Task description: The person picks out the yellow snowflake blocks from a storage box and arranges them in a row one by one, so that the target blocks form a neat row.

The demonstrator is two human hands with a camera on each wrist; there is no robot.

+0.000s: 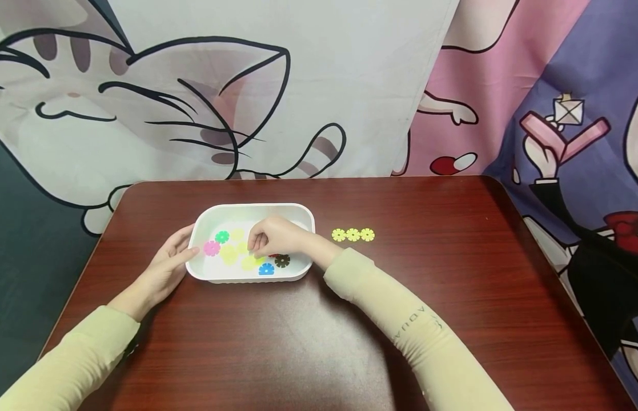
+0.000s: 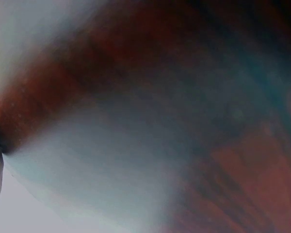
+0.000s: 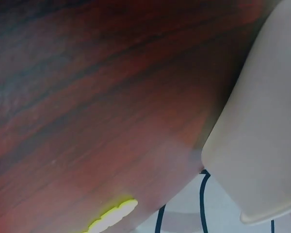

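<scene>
Head cam looks forward-down at the table (image 1: 452, 297); wrist cams sit way closer; head and right share the tray (image 3: 266, 131)

1. left hand (image 1: 167, 260): bare, below a long pale-yellow sleeve (image 1: 74, 365) with a small dark piece (image 1: 132, 346) beside the cuff.
2. right hand (image 1: 275, 235): bare; matching sleeve (image 1: 426, 342), creased, with dark lettering (image 1: 409, 322).

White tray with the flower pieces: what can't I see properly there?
Head view: anything inside the right hand, hidden by its curled fingers.
Head view: most of the red piece, behind that hand.
Right wrist view: the inside of the white tray, hidden by its side.
Left wrist view: nearly everything, blurred.
</scene>
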